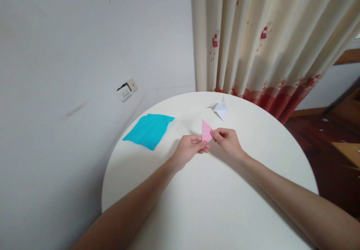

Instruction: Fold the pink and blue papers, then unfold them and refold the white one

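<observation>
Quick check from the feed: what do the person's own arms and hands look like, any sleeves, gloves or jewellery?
Both forearms are bare up to the frame edge, with no sleeves in view. The left hand and right hand wear no gloves; no rings, watch or bracelet show on the visible sides. Nothing is marked or taped on either arm.

On my round white bench (213,205) I count one pink folded paper triangle (206,130), one turquoise paper sheet (149,130), and one white folded paper figure (220,109).

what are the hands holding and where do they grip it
Both hands pinch the pink paper triangle at its lower end: left hand at the bottom left, right hand at the bottom right corner, tip pointing away.
</observation>
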`<move>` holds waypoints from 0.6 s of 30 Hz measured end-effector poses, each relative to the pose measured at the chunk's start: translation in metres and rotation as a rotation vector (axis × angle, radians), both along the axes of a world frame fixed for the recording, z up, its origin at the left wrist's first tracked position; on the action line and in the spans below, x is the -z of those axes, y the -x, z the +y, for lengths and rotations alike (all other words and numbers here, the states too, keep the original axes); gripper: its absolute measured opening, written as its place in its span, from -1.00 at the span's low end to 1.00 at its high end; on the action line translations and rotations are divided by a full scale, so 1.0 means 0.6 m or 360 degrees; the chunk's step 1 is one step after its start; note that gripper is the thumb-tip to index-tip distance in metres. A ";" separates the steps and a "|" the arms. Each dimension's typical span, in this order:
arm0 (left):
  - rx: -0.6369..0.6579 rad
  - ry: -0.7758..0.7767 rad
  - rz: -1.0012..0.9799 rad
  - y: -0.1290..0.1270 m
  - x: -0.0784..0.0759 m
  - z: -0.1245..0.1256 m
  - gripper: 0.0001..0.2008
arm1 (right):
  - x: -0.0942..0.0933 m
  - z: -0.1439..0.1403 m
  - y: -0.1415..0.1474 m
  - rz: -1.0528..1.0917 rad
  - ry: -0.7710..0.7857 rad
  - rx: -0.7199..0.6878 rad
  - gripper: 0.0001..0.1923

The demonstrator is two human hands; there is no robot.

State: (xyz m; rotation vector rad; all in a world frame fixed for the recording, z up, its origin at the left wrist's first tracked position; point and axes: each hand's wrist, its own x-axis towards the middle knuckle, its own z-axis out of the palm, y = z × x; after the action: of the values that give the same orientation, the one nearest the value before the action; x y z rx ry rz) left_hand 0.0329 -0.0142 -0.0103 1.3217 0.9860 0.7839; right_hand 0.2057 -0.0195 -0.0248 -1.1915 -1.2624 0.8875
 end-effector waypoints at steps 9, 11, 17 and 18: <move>-0.0045 0.0039 0.0049 0.002 -0.005 -0.003 -0.74 | 0.003 -0.005 0.006 -0.0031 -0.0067 0.0085 -0.59; -0.0060 0.0035 0.0056 0.004 -0.005 -0.003 -0.75 | 0.001 -0.006 0.007 -0.0029 -0.0066 0.0113 -0.59; -0.0096 0.0002 0.0042 0.008 -0.007 -0.005 -0.77 | 0.000 -0.006 0.006 0.0010 -0.0032 0.0136 -0.57; -0.0101 0.0004 0.0037 0.008 -0.007 -0.005 -0.76 | 0.001 -0.005 0.005 0.0030 -0.0023 0.0147 -0.57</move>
State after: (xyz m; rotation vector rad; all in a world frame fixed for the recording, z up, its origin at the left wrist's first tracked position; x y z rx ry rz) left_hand 0.0282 -0.0171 -0.0062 1.3051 1.0515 0.8164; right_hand 0.2029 -0.0223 -0.0255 -1.2170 -1.1872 0.8189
